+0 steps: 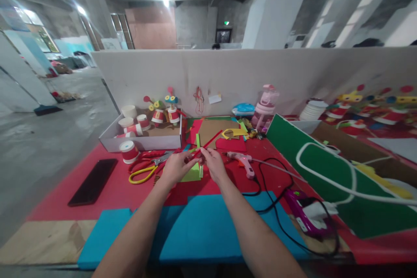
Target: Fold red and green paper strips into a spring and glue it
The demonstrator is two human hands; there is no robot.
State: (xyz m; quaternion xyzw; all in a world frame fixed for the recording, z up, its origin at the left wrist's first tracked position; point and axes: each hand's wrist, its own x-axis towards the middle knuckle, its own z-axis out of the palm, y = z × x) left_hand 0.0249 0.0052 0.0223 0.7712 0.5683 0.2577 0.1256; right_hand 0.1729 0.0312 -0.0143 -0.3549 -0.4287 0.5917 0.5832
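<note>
My left hand and my right hand meet over the middle of the table, fingers closed on a thin red strip. The strip slants up and away to the right from my fingertips; its lower end is hidden by the fingers. Narrow light green strips show just behind and below the fingers, and I cannot tell whether they are held too. A yellow-green paper sheet lies beneath. Left of my left hand are scissors with yellow handles. A pink glue gun rests right of my right hand.
A white box at the back left holds paper cups and small cup figures. Nearby are a red-and-white cup and a black phone. At right stand a green board, a purple power socket and looping cables. Coloured card lies behind.
</note>
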